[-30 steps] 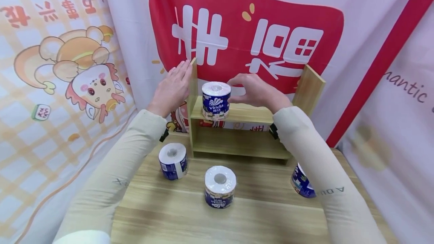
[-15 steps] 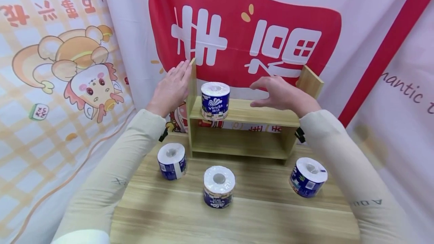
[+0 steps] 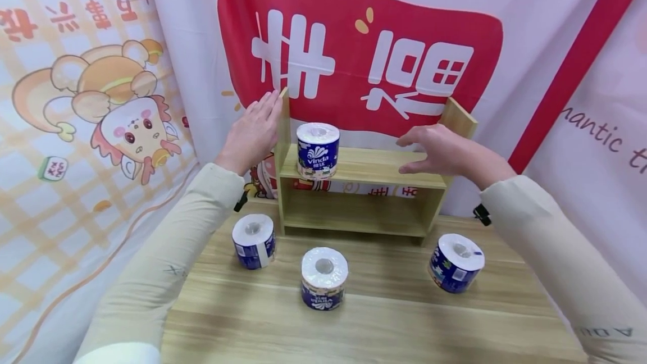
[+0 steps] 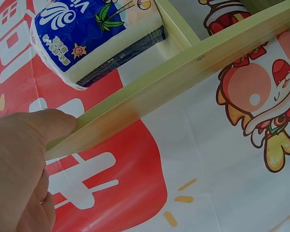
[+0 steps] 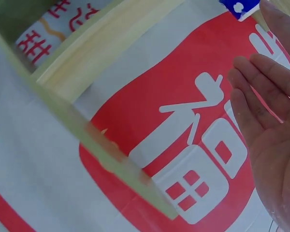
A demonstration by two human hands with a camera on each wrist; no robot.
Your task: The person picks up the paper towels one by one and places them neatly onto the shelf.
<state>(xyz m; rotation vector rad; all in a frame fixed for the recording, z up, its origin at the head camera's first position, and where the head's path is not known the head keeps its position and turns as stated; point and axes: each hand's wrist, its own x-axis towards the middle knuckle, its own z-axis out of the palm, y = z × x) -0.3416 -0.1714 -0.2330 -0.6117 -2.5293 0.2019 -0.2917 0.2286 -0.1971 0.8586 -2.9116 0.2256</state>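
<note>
A blue-and-white wrapped toilet roll (image 3: 318, 153) stands upright on the upper board of a small wooden shelf (image 3: 384, 168), at its left end. My left hand (image 3: 251, 133) holds the top of the shelf's left side panel; the left wrist view shows the thumb (image 4: 55, 122) at the panel's edge. Over the right part of that board, my right hand (image 3: 447, 150) hangs apart from the roll, thumb and fingers spread with nothing between them. In the right wrist view its fingers (image 5: 261, 87) are extended, and a corner of the roll's wrapper (image 5: 240, 8) shows beyond them.
Three more toilet rolls stand on the wooden table (image 3: 384, 330) before the shelf: a left roll (image 3: 254, 250), a middle roll (image 3: 323, 288) and a right roll (image 3: 455, 271). A printed cloth (image 3: 192, 27) hangs close behind the shelf.
My right hand has moved off the roll on the shelf and away to the right, its fingers apart. The roll stays where it stood, and my left hand keeps its place at the panel.
</note>
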